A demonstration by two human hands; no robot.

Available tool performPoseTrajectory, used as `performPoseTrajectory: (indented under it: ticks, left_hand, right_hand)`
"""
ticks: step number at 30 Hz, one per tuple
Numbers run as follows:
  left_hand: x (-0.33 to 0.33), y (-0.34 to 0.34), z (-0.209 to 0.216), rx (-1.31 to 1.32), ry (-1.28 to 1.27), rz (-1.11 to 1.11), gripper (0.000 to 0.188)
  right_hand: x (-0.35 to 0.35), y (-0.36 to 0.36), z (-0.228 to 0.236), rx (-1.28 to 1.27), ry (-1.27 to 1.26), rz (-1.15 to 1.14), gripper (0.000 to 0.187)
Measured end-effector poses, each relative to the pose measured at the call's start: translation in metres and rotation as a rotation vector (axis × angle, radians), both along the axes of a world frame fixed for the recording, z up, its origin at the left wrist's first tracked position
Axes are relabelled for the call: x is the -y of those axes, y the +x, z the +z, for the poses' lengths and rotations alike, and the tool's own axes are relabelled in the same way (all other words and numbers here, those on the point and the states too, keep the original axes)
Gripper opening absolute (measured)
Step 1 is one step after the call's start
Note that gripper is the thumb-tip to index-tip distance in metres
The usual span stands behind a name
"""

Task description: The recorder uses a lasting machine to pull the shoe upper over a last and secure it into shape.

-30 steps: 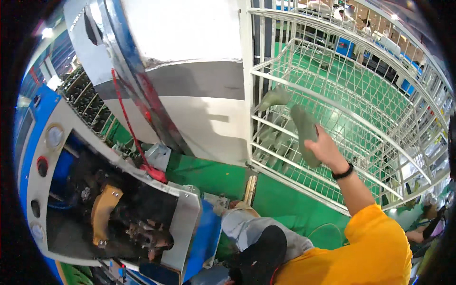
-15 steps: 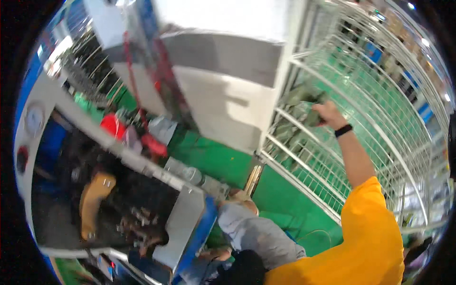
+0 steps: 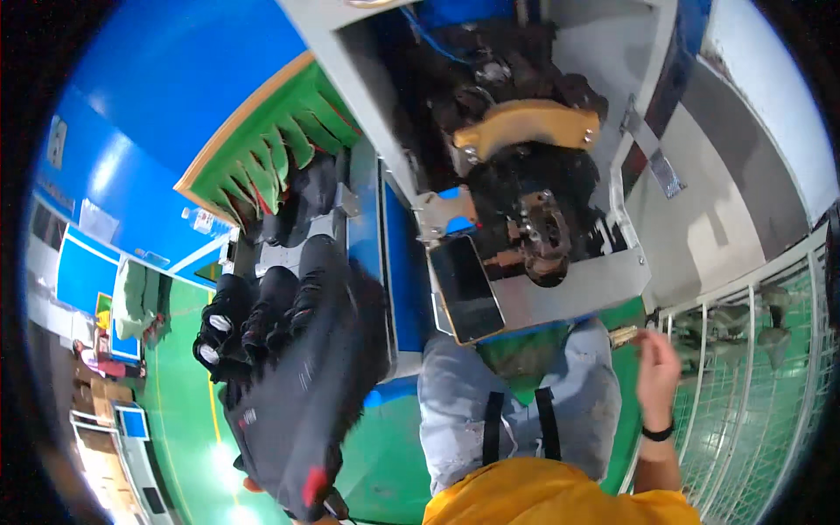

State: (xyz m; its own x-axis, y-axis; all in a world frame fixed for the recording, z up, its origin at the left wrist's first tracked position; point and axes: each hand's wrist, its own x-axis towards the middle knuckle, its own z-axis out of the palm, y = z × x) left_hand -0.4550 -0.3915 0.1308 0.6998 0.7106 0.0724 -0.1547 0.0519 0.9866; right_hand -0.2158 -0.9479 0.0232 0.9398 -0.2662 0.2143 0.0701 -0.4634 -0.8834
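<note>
A large black boot, blurred, with a red patch at its lower end, hangs at the lower left. Only bits of my left hand show around its underside, closed on it; most of the fingers are hidden. Beside the wire cage on the right, my right hand is raised with loosely bent fingers apart. I see nothing in it. Grey-green foot-shaped lasts lie inside the cage, just right of that hand.
Ahead stands a machine with a tan curved pad and a rusty clamp. A phone leans at its front edge. More black boots stand at left, below a wooden-edged rack of green pieces. My knees are close to the machine.
My view has swung left toward the machine and boots. My right hand has come out of the cage, where it was at the grey-green lasts. The black boot now shows large at left.
</note>
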Motion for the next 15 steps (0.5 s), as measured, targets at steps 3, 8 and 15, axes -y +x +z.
performPoseTrajectory:
  ticks: [3, 8, 15]
  left_hand:
    - [0.001, 0.045, -0.005, 0.088, 0.011, -0.315, 0.039]
    - [0.062, 0.138, 0.072, -0.398, 0.511, -0.37, 0.049]
    - [0.057, 0.17, 0.024, -0.683, 1.204, -0.459, 0.054]
  right_hand:
    - [-0.093, 0.022, 0.039, 0.245, -0.157, 0.368, 0.022]
    - [-0.178, 0.058, 0.075, 0.3, -0.099, 0.496, 0.02]
    - [-0.176, 0.093, 0.029, 0.22, 0.098, 0.413, 0.023]
